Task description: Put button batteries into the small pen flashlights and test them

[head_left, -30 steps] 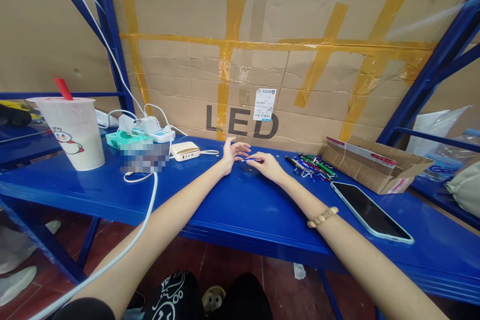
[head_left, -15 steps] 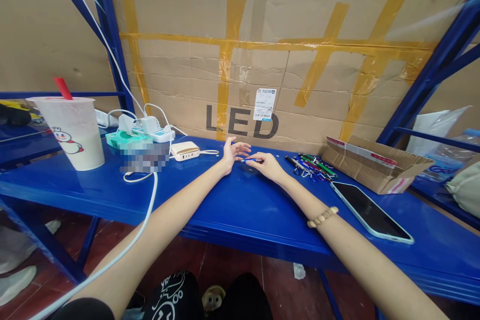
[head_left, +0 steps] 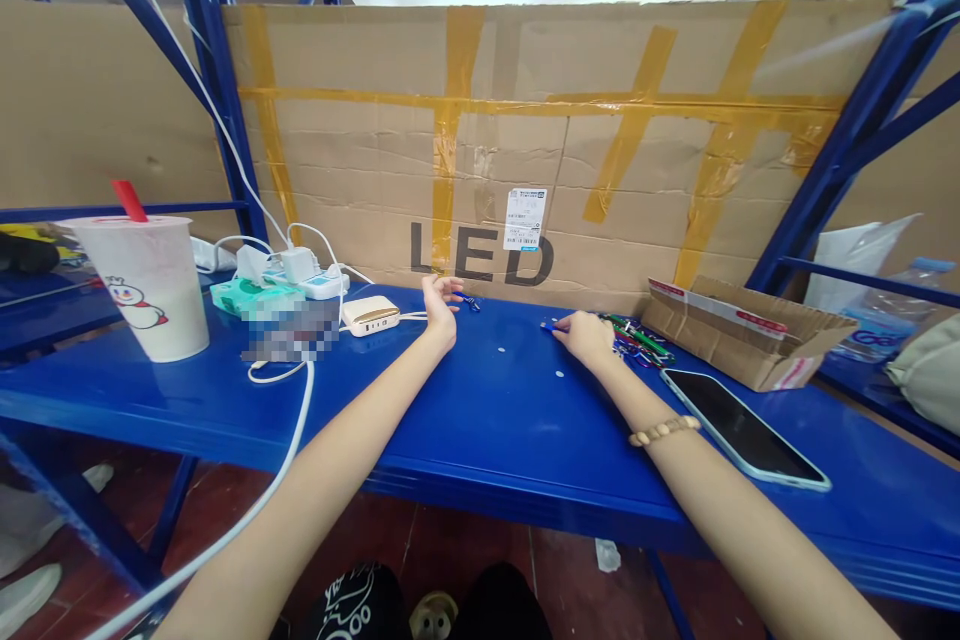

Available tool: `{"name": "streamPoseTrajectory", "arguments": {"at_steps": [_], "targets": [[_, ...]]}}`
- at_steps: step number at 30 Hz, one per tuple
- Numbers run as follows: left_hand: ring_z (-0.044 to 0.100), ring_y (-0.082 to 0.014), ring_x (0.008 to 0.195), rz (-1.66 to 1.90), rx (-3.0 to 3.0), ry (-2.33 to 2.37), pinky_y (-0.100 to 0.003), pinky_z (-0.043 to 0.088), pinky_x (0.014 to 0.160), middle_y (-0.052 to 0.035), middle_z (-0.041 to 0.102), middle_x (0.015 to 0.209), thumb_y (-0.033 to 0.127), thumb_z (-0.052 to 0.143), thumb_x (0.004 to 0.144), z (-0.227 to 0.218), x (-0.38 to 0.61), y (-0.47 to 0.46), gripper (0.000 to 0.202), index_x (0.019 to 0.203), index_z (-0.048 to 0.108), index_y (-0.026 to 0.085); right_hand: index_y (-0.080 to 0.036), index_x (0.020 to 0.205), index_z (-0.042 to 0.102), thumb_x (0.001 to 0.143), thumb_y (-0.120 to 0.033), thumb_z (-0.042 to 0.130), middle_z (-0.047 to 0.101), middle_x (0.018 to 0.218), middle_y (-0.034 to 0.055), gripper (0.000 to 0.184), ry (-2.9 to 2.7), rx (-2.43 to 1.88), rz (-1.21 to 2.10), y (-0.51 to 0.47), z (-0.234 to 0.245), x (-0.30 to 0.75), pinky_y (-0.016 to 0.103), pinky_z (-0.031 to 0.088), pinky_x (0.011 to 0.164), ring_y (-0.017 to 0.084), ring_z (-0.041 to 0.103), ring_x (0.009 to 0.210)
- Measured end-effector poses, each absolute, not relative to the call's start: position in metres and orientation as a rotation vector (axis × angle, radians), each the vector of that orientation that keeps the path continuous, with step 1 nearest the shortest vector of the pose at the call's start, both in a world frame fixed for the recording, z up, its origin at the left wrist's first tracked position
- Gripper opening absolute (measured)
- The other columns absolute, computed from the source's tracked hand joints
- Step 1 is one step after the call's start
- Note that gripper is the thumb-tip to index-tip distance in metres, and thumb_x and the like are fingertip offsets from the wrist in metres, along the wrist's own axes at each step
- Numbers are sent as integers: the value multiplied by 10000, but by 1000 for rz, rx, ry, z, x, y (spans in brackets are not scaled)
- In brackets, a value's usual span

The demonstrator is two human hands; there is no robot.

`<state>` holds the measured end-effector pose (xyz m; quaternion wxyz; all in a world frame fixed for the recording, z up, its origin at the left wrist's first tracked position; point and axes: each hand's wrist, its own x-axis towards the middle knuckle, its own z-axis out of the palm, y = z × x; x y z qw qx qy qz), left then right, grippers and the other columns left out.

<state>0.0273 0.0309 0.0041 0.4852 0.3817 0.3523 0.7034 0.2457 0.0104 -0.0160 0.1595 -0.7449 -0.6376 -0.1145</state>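
My left hand (head_left: pixel 441 312) is over the back of the blue table with its palm turned to the right and its fingers apart, slightly curled. Just right of its fingertips is a small dark-blue clip-like piece (head_left: pixel 471 302); I cannot tell whether they touch. My right hand (head_left: pixel 589 338) is closed by the pile, and a short blue slim item (head_left: pixel 551 327) pokes out from between its thumb and fingers. Behind that hand, partly covered by it, lies a pile of slim coloured sticks with small metal clips (head_left: pixel 645 340), green, red and blue.
An open cardboard box (head_left: pixel 750 335) stands right of the pile, with a phone (head_left: pixel 746 428) in front. To the left are a cream power bank (head_left: pixel 371 316), a power strip with white cables (head_left: pixel 322 282) and a tall drink cup (head_left: pixel 150 295). Cardboard (head_left: pixel 360 160) lines the back.
My right hand has moved right, away from my left hand, to the pile with the blue item. My left hand has shifted slightly left, and a small clip-like piece now shows beside it.
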Motion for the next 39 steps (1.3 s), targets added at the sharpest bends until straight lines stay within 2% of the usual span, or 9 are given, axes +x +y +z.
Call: {"name": "streamPoseTrajectory", "arguments": {"at_steps": [4, 8, 13, 18, 22, 25, 30, 35, 39], "targets": [[470, -104, 515, 1750, 866, 844, -210, 300, 456, -39, 561, 671, 403, 186, 762, 10, 23, 32, 431, 613, 518, 171, -236, 948, 675, 725, -190, 542, 639, 987, 92, 264, -1691, -2218, -377, 10, -19, 263, 386, 355, 774, 257, 547, 954], [455, -103, 484, 1787, 734, 845, -216, 280, 449, -25, 544, 609, 435, 189, 736, 15, 10, 40, 427, 648, 515, 173, -221, 998, 637, 711, -156, 512, 594, 1019, 89, 320, -1812, -2029, -439, 12, -18, 251, 359, 338, 782, 232, 516, 978], [472, -115, 467, 1812, 619, 827, -223, 285, 451, -13, 517, 542, 490, 166, 716, 22, -10, 52, 448, 695, 498, 189, -232, 994, 625, 763, -211, 478, 616, 1001, 44, 275, -1951, -1762, -48, 22, -14, 202, 336, 359, 778, 179, 553, 893], [468, -113, 461, 1797, 541, 777, -223, 289, 454, -10, 521, 554, 497, 189, 703, 28, -15, 51, 422, 702, 485, 195, -226, 1145, 541, 808, -375, 455, 519, 1225, 76, 379, -2104, -1675, 12, 44, -20, 156, 424, 299, 900, 244, 433, 1138], [465, -114, 464, 1770, 597, 695, -229, 291, 459, -11, 518, 566, 483, 198, 694, 33, -15, 49, 405, 699, 478, 191, -214, 1209, 495, 840, -471, 367, 430, 1330, 87, 468, -2170, -1668, 75, 59, -24, 131, 452, 258, 937, 259, 365, 1203], [471, -124, 470, 1764, 591, 664, -234, 289, 457, -16, 522, 552, 479, 199, 690, 35, -16, 50, 404, 712, 478, 188, -216, 1115, 576, 854, -428, 362, 519, 1248, 83, 399, -2185, -1642, 43, 61, -22, 122, 431, 279, 905, 252, 417, 1153], [462, -106, 434, 1767, 572, 652, -226, 278, 440, -13, 527, 569, 481, 209, 697, 38, -14, 48, 405, 691, 481, 181, -238, 827, 679, 786, -267, 490, 682, 925, 24, 195, -2192, -1595, -159, 50, -11, 129, 353, 300, 798, 209, 532, 934], [443, -86, 397, 1752, 485, 615, -210, 258, 413, -3, 512, 544, 445, 245, 707, 41, -8, 42, 387, 644, 495, 157, -219, 863, 666, 742, -327, 550, 678, 709, 0, 199, -2091, -1701, -213, 32, -7, 153, 306, 291, 750, 160, 574, 756], [442, -86, 396, 1702, 521, 647, -213, 257, 415, -8, 521, 554, 434, 255, 719, 37, 0, 40, 384, 642, 502, 150, -197, 910, 660, 732, -385, 565, 651, 707, 21, 276, -2059, -1764, -297, 23, -11, 176, 309, 292, 738, 165, 575, 727]]}}
